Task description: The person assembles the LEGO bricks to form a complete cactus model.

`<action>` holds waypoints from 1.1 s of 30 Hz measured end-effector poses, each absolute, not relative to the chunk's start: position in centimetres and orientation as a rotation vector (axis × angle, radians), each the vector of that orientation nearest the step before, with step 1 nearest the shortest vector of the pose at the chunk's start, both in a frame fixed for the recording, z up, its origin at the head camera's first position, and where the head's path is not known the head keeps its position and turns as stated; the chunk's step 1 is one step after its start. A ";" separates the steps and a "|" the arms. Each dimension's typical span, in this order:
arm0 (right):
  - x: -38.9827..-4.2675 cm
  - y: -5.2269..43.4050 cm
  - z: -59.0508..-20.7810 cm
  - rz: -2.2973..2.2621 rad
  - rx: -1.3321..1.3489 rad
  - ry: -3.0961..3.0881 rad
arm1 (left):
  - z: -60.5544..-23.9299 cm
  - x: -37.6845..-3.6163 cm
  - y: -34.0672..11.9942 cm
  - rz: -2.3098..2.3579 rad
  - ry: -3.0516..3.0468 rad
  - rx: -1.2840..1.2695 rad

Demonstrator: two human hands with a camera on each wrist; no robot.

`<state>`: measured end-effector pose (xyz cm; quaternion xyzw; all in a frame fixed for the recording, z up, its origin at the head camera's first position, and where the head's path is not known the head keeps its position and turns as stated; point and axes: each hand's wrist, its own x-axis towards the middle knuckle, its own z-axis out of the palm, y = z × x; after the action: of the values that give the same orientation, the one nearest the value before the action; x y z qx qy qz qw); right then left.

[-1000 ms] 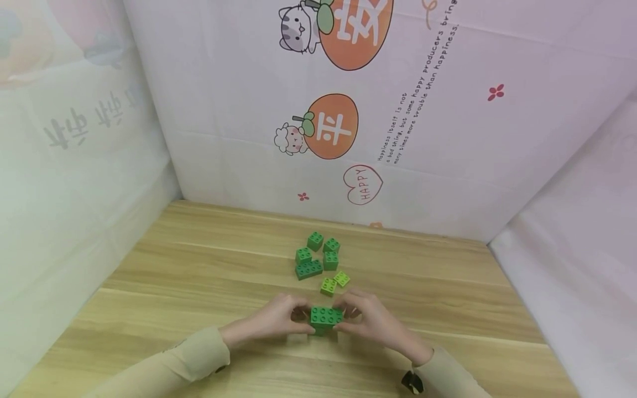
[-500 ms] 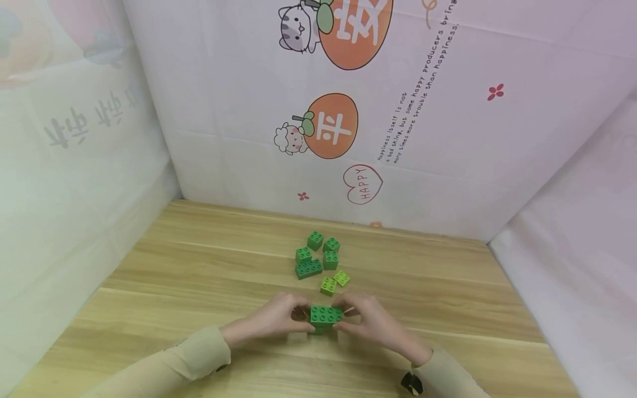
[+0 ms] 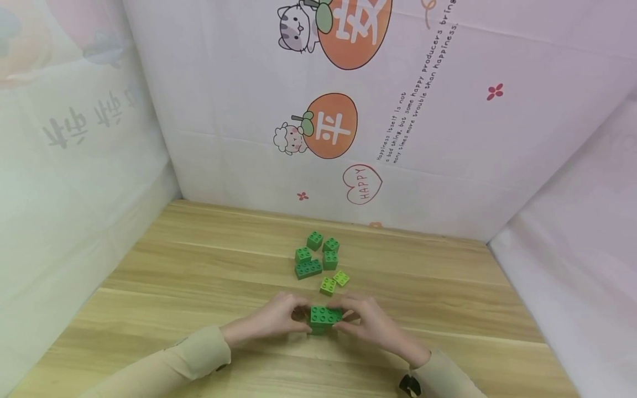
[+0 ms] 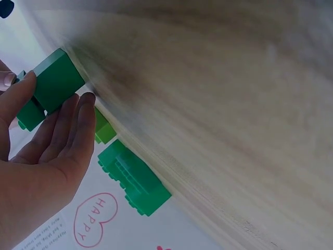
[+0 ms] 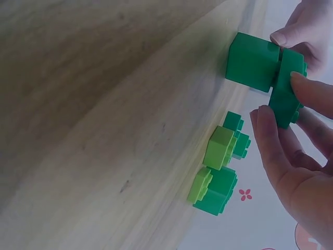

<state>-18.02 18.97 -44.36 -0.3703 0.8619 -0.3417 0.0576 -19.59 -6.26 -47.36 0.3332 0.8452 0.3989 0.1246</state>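
Head view: left hand (image 3: 278, 319) and right hand (image 3: 365, 320) meet low over the wooden worktop (image 3: 199, 276), fingers curled in from either side onto one dark green brick assembly (image 3: 325, 319), its six-stud top plate seated on a smaller block beneath; it sits between the two hands, at or just above the worktop. Just beyond the fingertips lie two light green bricks (image 3: 334, 282), side by side; farther out, a loose cluster of dark green bricks (image 3: 316, 255), touching or nearly so. Cream sleeves (image 3: 189, 359) cover both forearms. Left wrist view: left hand (image 4: 47, 156) with thumb and fingers bent around the end of the brick assembly (image 4: 52, 86); past the fingertips, one light green brick (image 4: 103, 129) and a dark green brick (image 4: 134, 178) on the worktop. Right wrist view: right hand (image 5: 296, 151) pinches the studded end of the brick assembly (image 5: 263, 70), left-hand fingertips (image 5: 291, 32) on its far side; light green bricks (image 5: 210, 164) and dark green ones (image 5: 229, 161) lie bunched just beside.
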 end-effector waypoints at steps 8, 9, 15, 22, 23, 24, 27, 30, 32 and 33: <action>-17.9 18.8 -44.1 -0.969 -1.153 2.642 | -47.4 -19.7 -6.2 1.161 2.454 0.970; -17.9 18.7 -44.1 -0.963 -1.153 2.643 | -47.4 -19.7 -6.2 1.160 2.455 0.969; -17.6 18.5 -43.8 -0.930 -1.154 2.661 | -47.4 -19.7 -6.2 1.157 2.460 0.973; -17.4 18.2 -43.9 -0.879 -1.170 2.691 | -47.4 -19.7 -6.2 1.143 2.472 0.978; -17.4 18.2 -43.9 -0.869 -1.174 2.696 | -47.4 -19.7 -6.2 1.145 2.470 0.977; -17.4 18.1 -43.9 -0.860 -1.175 2.701 | -47.3 -19.7 -6.2 1.146 2.468 0.977; -17.4 18.1 -43.8 -0.825 -1.188 2.713 | -47.3 -19.7 -6.1 1.145 2.468 0.977; -17.5 18.0 -43.6 -0.802 -1.202 2.713 | -47.3 -19.7 -6.1 1.137 2.475 0.977; -17.5 17.9 -43.5 -0.788 -1.209 2.713 | -47.3 -19.7 -6.1 1.135 2.478 0.972; -17.5 17.9 -43.4 -0.781 -1.213 2.715 | -47.3 -19.7 -6.1 1.136 2.477 0.968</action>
<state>-17.53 17.90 -43.40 -0.3943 0.8826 -0.2538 0.0335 -19.68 -6.12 -47.33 0.3322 0.8499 0.3896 0.1246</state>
